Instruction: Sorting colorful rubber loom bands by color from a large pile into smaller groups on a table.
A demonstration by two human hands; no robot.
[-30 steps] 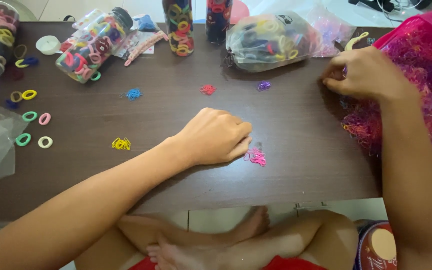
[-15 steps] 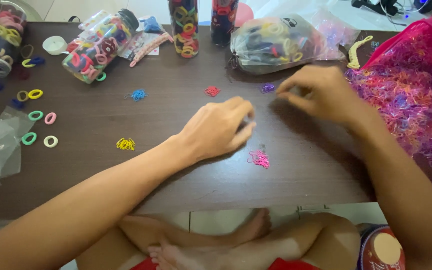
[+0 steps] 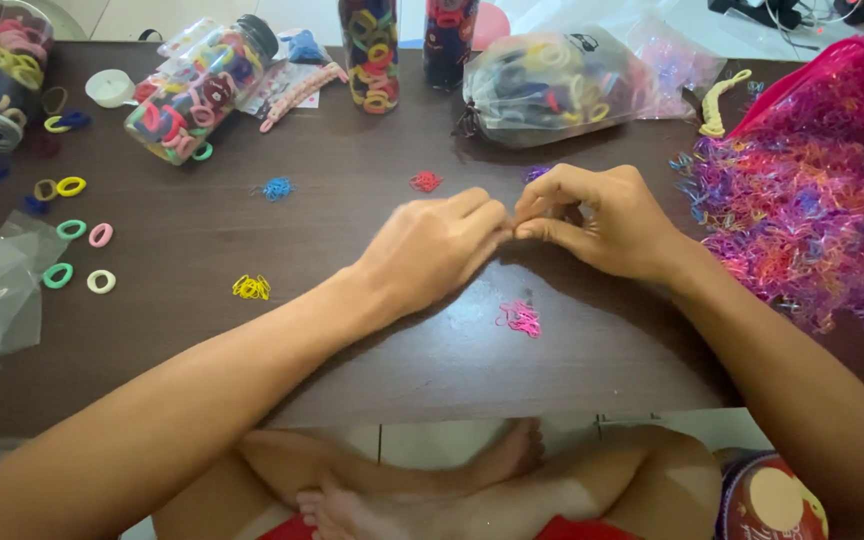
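Two hands meet mid-table: our left hand [image 3: 432, 250] and right hand [image 3: 602, 222] pinch shut, fingertips touching. We cannot tell what they hold. Pink bands [image 3: 519, 318] lie at six o'clock. Something so tiny could slip and get lost on the dark table [image 3: 352, 330].

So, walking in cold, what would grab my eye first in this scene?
Probably the big heap of tiny pink, purple and orange elastic bands spilling from a pink bag at the right of the dark wooden table. Next, the left hand and right hand meeting fingertip to fingertip mid-table, above a small pink cluster of bands.
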